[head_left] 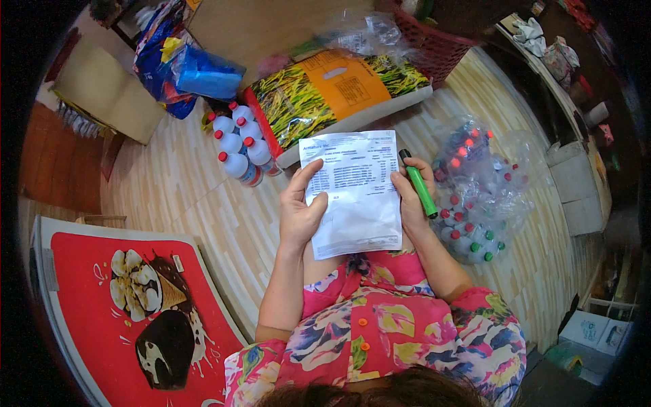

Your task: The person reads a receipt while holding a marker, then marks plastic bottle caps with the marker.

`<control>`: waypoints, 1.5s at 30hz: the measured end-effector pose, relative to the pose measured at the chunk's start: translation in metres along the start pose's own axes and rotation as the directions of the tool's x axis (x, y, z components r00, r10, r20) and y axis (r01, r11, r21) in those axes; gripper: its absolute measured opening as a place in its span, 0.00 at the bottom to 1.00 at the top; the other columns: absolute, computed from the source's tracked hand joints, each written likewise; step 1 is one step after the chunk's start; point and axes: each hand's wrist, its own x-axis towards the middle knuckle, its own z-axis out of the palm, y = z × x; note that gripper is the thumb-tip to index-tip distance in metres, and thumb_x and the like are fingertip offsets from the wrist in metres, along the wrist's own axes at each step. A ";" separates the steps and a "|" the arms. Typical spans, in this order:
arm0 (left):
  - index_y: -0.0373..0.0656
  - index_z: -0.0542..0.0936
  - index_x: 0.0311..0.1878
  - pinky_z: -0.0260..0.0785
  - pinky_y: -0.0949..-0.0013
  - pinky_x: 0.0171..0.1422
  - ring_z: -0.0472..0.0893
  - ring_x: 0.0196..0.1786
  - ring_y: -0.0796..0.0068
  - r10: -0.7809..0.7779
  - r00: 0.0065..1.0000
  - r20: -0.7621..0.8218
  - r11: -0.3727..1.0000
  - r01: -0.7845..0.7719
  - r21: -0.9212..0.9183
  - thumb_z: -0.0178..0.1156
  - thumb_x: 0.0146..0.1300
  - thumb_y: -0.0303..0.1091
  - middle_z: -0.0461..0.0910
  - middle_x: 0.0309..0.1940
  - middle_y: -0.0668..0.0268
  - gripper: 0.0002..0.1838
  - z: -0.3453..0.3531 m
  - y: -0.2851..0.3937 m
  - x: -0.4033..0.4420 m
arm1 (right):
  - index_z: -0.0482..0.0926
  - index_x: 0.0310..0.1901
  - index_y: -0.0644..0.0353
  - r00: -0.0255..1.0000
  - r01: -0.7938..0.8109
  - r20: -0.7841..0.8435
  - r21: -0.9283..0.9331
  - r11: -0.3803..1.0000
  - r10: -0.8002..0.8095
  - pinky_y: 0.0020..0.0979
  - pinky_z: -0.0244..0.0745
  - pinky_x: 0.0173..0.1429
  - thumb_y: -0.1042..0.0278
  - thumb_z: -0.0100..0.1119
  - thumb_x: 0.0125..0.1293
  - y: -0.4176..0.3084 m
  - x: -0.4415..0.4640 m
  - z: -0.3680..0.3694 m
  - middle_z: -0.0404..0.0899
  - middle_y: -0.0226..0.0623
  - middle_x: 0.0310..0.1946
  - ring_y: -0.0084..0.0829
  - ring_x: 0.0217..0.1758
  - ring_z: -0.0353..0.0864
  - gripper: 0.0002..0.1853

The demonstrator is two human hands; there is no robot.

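Observation:
A printed paper receipt [356, 220] is held up over my lap, its rows of small print facing me. My left hand [303, 205] grips its left edge, with the thumb on the front. On the opposite edge, my right hand [411, 197] pinches the sheet between thumb and fingers. That same hand also keeps a green marker [421, 192] with a black cap, slanting along the outside of the paper. The fingertips behind the sheet are hidden.
Ahead lies a large sack [339, 91] with a grass print. White bottles with red caps [236, 165] stand left of it. Plastic-wrapped small bottles [468, 230] sit on the floor at right. A red ice-cream freezer [88, 292] is at lower left; a maroon basket [434, 44] stands behind.

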 end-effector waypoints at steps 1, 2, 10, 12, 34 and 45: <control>0.29 0.68 0.59 0.61 0.68 0.64 0.72 0.58 0.70 -0.011 1.000 -0.002 1.000 0.011 -0.014 0.53 0.48 0.16 0.72 0.55 0.57 0.29 0.000 0.001 0.000 | 0.73 0.46 0.60 1.000 -0.003 0.001 0.002 1.000 0.003 0.18 0.68 0.44 0.81 0.60 0.55 -0.001 0.000 0.000 0.72 0.27 0.34 0.17 0.37 0.71 0.16; 0.29 0.68 0.59 0.60 0.68 0.65 0.72 0.58 0.70 -0.022 1.000 -0.002 0.999 0.022 -0.029 0.53 0.48 0.16 0.72 0.55 0.57 0.29 0.001 0.002 0.000 | 0.72 0.46 0.60 1.000 -0.009 -0.012 -0.047 0.999 0.008 0.18 0.69 0.44 0.81 0.60 0.55 -0.002 -0.001 0.000 0.72 0.28 0.34 0.17 0.37 0.71 0.16; 0.30 0.68 0.60 0.60 0.68 0.66 0.71 0.60 0.70 -0.019 1.000 0.001 0.998 0.019 -0.065 0.54 0.48 0.16 0.71 0.57 0.57 0.30 0.001 0.001 -0.001 | 0.72 0.47 0.61 1.000 0.008 0.000 -0.022 1.000 -0.008 0.19 0.69 0.44 0.82 0.60 0.55 -0.001 0.000 -0.001 0.73 0.28 0.35 0.18 0.37 0.72 0.16; 0.30 0.68 0.60 0.60 0.68 0.65 0.71 0.59 0.70 -0.020 1.000 -0.004 0.997 0.020 -0.070 0.53 0.48 0.16 0.71 0.57 0.57 0.30 0.002 0.001 -0.001 | 0.72 0.46 0.61 1.000 0.005 -0.003 -0.025 1.000 -0.005 0.19 0.69 0.44 0.82 0.60 0.55 -0.002 0.000 0.000 0.73 0.29 0.34 0.18 0.37 0.72 0.16; 0.30 0.71 0.57 0.60 0.71 0.64 0.71 0.59 0.71 -0.037 0.999 -0.023 0.995 0.035 -0.099 0.47 0.47 0.15 0.71 0.55 0.60 0.29 0.002 -0.002 -0.001 | 0.71 0.47 0.61 1.000 0.007 -0.004 0.037 0.999 -0.007 0.20 0.72 0.45 0.83 0.59 0.55 0.006 0.002 -0.005 0.76 0.31 0.34 0.20 0.36 0.75 0.17; 0.31 0.71 0.57 0.60 0.71 0.64 0.71 0.59 0.71 -0.031 0.999 -0.019 0.997 0.029 -0.078 0.51 0.48 0.16 0.72 0.55 0.60 0.28 0.000 -0.005 0.000 | 0.71 0.47 0.61 1.000 0.002 -0.004 0.022 1.000 -0.002 0.20 0.71 0.44 0.82 0.60 0.55 0.004 0.002 -0.004 0.76 0.30 0.34 0.20 0.37 0.75 0.17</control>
